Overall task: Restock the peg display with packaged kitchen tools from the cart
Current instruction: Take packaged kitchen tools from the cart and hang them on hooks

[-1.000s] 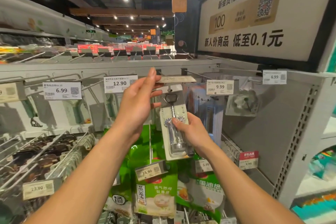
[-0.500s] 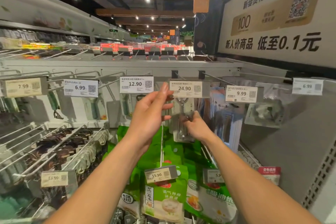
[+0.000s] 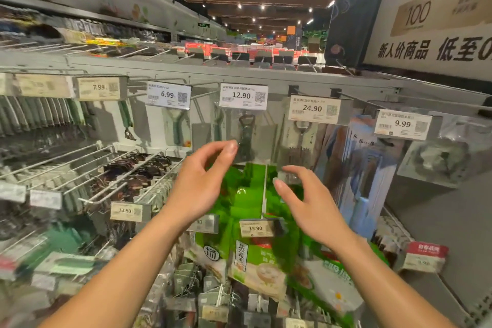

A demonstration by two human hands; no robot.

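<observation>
Both grips are wide and hold nothing: the left hand [image 3: 198,184] and right hand [image 3: 310,204] hover with fingers loosely spread. At 12 o'clock from the right hand, just beside its fingertips, the corkscrew package [image 3: 299,146], a metal corkscrew inside, hangs under the 24.90 price tag [image 3: 314,109]. Green pouches [image 3: 253,263] hang at 6 o'clock.

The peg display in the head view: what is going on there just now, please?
A person is restocking a grey metal peg display. A clear-packed silver corkscrew hangs on the peg under the white 24.90 price tag. Both bare hands are in front of it and hold nothing: the left hand with loosely curled fingers, the right hand just below the pack's lower edge.
</observation>
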